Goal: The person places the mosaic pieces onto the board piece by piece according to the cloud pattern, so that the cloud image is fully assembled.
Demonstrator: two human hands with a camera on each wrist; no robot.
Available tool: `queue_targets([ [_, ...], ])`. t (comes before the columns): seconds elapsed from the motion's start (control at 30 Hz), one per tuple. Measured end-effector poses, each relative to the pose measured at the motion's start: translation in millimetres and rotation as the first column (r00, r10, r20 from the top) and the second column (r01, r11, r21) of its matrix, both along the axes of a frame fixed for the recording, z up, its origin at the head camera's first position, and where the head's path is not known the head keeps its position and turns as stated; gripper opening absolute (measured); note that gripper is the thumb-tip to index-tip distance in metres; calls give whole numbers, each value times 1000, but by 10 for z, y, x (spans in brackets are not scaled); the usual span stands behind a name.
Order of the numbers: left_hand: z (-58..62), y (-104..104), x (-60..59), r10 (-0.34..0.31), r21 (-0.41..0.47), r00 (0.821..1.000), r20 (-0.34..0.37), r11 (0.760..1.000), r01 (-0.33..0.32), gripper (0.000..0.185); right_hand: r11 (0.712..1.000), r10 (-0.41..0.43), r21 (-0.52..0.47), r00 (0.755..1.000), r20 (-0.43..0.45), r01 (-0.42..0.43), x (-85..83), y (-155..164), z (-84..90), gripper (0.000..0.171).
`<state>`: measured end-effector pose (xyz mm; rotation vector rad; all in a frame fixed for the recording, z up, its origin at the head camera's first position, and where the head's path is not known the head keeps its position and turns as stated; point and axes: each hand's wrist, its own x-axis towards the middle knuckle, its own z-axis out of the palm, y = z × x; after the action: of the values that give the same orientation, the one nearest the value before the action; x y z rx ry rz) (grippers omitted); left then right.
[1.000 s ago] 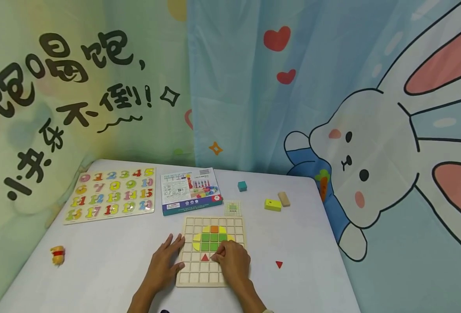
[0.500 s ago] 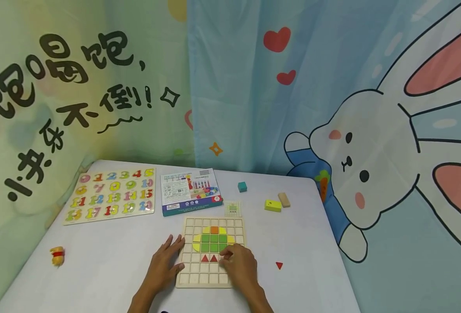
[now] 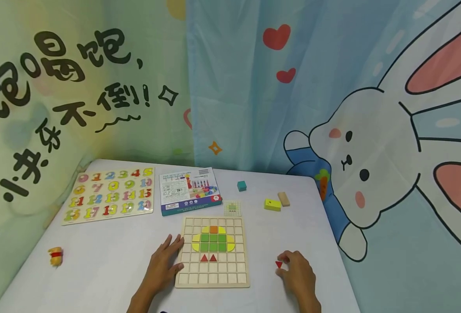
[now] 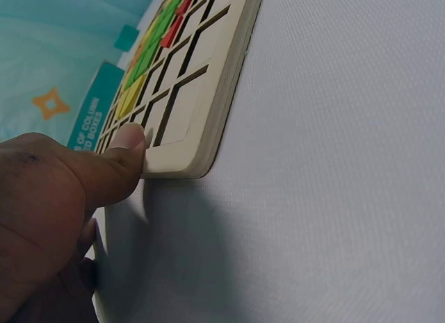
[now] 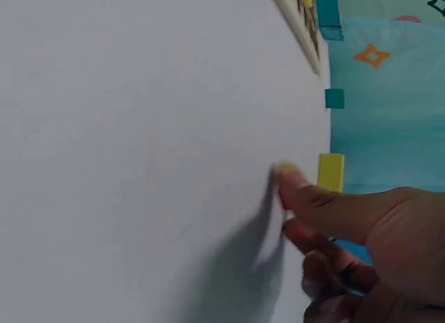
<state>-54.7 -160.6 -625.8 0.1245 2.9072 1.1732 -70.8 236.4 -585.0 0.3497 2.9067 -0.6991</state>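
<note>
A wooden grid board bears green square tiles, yellow rounded tiles and an orange tile. Below them two red triangle tiles sit side by side in the grid. My left hand rests along the board's left edge, its thumb on the front left corner, as the left wrist view also shows. Off to the right of the board, my right hand has thumb and forefinger at either side of a loose red triangle, pinching it on the white table. In the right wrist view those fingers partly cover it.
Behind the board lie a small pattern card and a printed box. A number puzzle board is at the back left, a small yellow-orange figure at the left. Teal, yellow and plain wooden blocks stand at the back right.
My right hand has left the grid, where a second red triangle now shows beside the first, and moved right to the loose red triangle. My left hand has stayed at the board's edge.
</note>
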Motion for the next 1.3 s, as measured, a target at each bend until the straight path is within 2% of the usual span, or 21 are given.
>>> queue_targets([
  [0.13, 13, -3, 6, 0, 3, 1000, 13, 1000, 0, 79, 1000, -4, -24, 1000, -11, 4, 26, 77, -55, 23],
  [0.4, 22, -10, 17, -3, 11, 1000, 28, 1000, 3, 78, 999, -18, -47, 995, -102, 13, 46, 16, -51, 24],
  [0.57, 37, -16, 21, -9, 4, 1000, 17, 1000, 9, 77, 991, 0, -132, 988, -152, -21, 46, -277, -27, 22],
  [0.83, 63, -40, 12, -9, -8, 1000, 26, 1000, 9, 78, 945, 126, -273, 971, -201, -179, -8, -942, -66, 22],
  [1.0, 56, -34, 6, -15, -1, 1000, 24, 1000, 15, 78, 933, 184, -261, 951, -248, -249, -31, -1251, -117, 22],
  [1.3, 35, -29, 18, -4, 7, 999, 33, 1000, 4, 78, 961, 146, -187, 951, -273, -201, -68, -1470, -200, 22],
])
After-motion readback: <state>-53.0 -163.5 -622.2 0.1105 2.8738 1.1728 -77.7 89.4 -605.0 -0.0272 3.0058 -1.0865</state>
